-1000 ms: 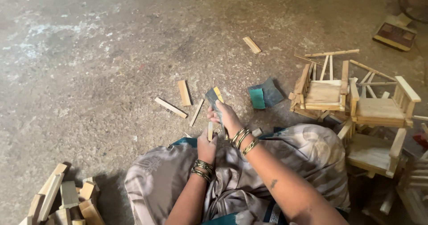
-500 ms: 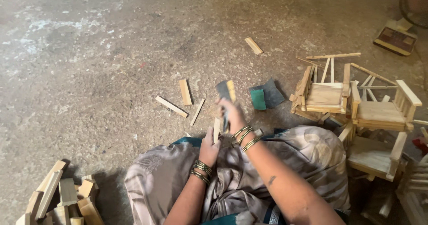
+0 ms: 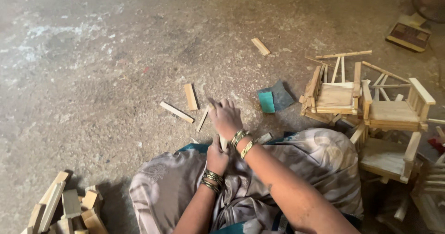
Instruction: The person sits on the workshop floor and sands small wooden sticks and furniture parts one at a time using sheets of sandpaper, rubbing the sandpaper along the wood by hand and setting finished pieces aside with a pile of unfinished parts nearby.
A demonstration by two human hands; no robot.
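hands: l [image 3: 216, 158] grips wood strip [image 3: 223, 143], r [image 3: 225, 117] atop.

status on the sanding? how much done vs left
Done, it seems: three small wooden chairs stand assembled at the right. In hand: left hand grips a wood strip; right hand presses over it. Left: loose strips on the floor and a block pile at lower left.
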